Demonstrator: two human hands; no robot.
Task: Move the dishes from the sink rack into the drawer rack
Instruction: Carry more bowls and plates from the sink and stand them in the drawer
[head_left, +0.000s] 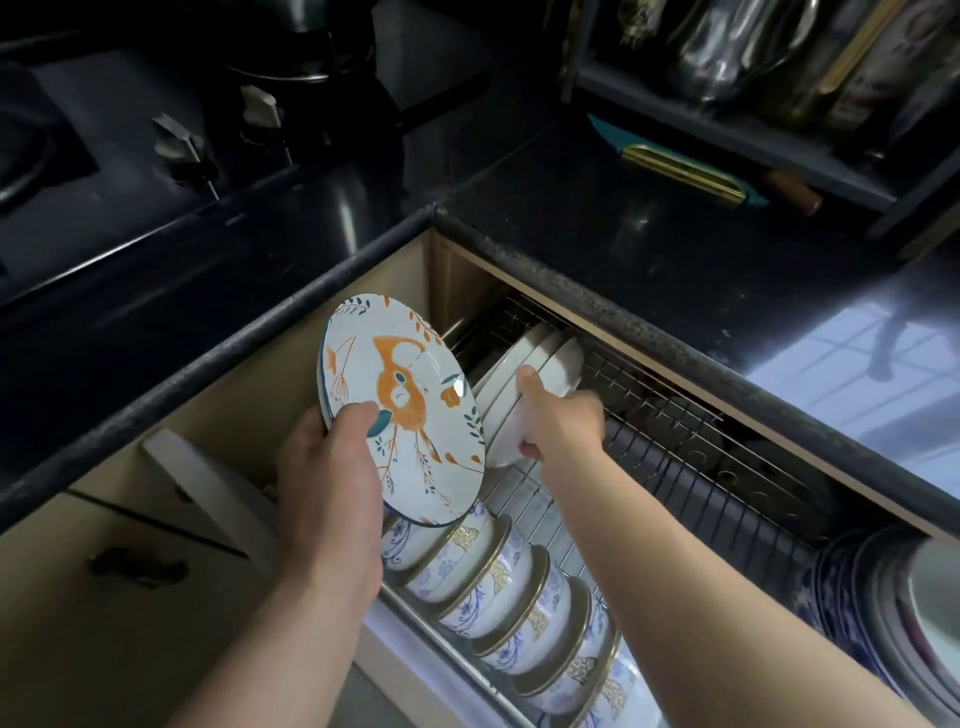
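Observation:
My left hand (332, 457) grips the lower rim of a white plate with an orange and teal pattern (402, 405), held tilted above the open drawer; a second rim shows behind it. My right hand (558, 415) reaches into the wire drawer rack (670, 415) and grips the rim of the nearest white plate (506, 423), thumb over its top edge. Behind it more white plates (540, 348) stand on edge in the rack. A row of several floral bowls (519, 587) lies on edge along the drawer's front.
The dark counter edge (597, 296) overhangs the back of the drawer. Blue-patterned plates (852, 597) stand at the drawer's right end. A cabinet door with a dark handle (137, 566) is at the left. A stove (47, 150) and a shelf with jars (779, 62) sit on the counter.

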